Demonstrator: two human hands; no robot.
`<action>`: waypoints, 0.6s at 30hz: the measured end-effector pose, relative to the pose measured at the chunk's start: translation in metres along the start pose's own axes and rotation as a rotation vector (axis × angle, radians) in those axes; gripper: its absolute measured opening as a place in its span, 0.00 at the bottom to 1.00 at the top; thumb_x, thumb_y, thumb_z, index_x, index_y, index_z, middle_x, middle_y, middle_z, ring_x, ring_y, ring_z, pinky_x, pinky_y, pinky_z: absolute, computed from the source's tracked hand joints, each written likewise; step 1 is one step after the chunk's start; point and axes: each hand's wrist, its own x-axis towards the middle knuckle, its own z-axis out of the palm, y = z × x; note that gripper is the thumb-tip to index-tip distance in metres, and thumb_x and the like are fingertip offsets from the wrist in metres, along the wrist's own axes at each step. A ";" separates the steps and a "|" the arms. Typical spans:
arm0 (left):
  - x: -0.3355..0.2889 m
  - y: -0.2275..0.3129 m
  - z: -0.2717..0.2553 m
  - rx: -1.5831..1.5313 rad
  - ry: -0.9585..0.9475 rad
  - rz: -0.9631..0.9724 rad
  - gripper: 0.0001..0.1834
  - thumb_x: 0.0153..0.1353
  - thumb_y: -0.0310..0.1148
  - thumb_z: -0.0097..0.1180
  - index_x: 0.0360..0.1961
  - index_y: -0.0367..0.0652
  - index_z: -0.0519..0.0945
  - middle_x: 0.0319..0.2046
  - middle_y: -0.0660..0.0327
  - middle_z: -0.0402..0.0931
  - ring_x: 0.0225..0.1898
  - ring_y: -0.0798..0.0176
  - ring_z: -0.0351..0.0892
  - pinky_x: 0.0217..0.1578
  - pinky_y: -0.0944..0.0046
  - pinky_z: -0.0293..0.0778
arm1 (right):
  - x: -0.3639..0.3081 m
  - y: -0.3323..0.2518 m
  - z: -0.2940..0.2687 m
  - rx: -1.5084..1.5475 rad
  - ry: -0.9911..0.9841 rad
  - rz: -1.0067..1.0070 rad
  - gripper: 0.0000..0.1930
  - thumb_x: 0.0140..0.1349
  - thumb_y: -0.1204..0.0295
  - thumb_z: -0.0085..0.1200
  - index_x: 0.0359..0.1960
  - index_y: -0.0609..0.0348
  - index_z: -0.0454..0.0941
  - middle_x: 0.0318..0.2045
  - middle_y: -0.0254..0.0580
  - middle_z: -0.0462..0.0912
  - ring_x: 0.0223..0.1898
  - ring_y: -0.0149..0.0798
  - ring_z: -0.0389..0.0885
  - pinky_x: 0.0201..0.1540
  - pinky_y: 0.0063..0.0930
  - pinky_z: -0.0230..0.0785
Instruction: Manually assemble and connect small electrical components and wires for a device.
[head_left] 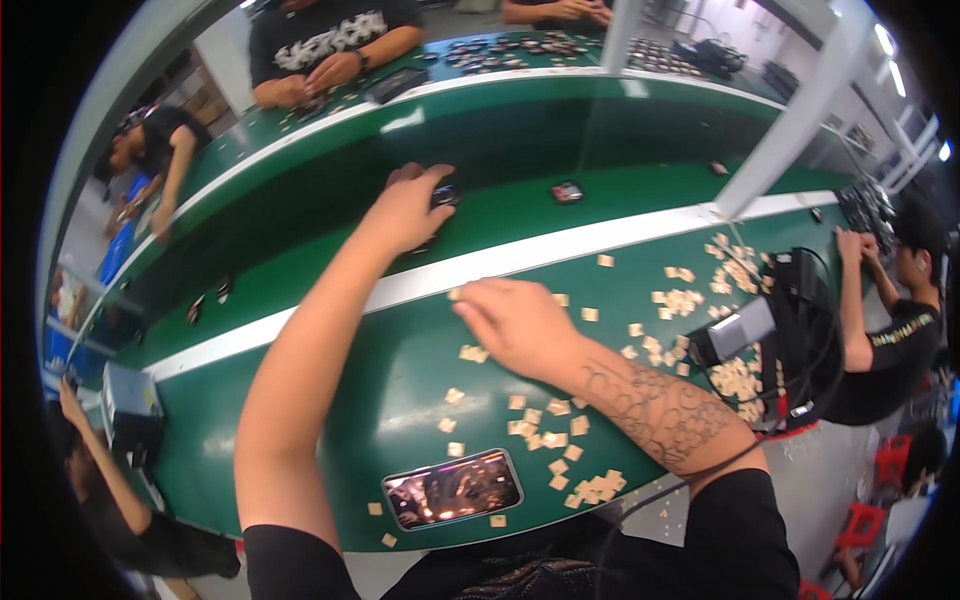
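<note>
My left hand (pixel 405 208) reaches over the white rail onto the green conveyor belt, its thumb and fingers closed on a small black device (pixel 445 196). Part of another dark item (pixel 426 244) shows beneath that hand; what it is cannot be made out. Over the near table, my right hand (pixel 515 325) pinches a small tan square piece (pixel 456 294) at its fingertips. Similar tan squares (pixel 533 425) lie scattered below and to the right of it. A phone (pixel 455 488) with a lit screen lies near the table's front edge.
On the belt lie another small black device (pixel 566 192) and a few more farther left and right. A white rail (pixel 560 240) divides belt from table. At the right stand a grey-and-black box (pixel 735 330) and cables by a slanted post (pixel 790 120). Co-workers sit around.
</note>
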 end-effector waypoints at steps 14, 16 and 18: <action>-0.113 0.068 -0.031 -0.605 0.089 0.059 0.15 0.63 0.18 0.67 0.49 0.39 0.79 0.49 0.54 0.76 0.52 0.54 0.82 0.53 0.57 0.80 | 0.001 -0.004 -0.017 0.159 0.036 -0.014 0.08 0.73 0.79 0.52 0.49 0.63 0.80 0.43 0.52 0.76 0.41 0.56 0.83 0.45 0.47 0.77; -0.156 0.070 -0.032 -0.567 0.033 0.010 0.16 0.59 0.18 0.71 0.46 0.39 0.79 0.49 0.54 0.77 0.53 0.54 0.82 0.54 0.56 0.80 | -0.001 -0.006 -0.017 0.143 -0.043 0.002 0.08 0.72 0.80 0.54 0.49 0.63 0.81 0.42 0.50 0.75 0.40 0.53 0.82 0.44 0.43 0.76; -0.185 0.073 -0.033 -0.548 0.007 -0.045 0.19 0.54 0.19 0.76 0.44 0.39 0.79 0.47 0.53 0.79 0.54 0.51 0.81 0.55 0.55 0.79 | 0.000 -0.014 -0.015 0.156 -0.127 -0.003 0.08 0.71 0.80 0.55 0.49 0.63 0.81 0.41 0.49 0.75 0.39 0.52 0.82 0.43 0.42 0.76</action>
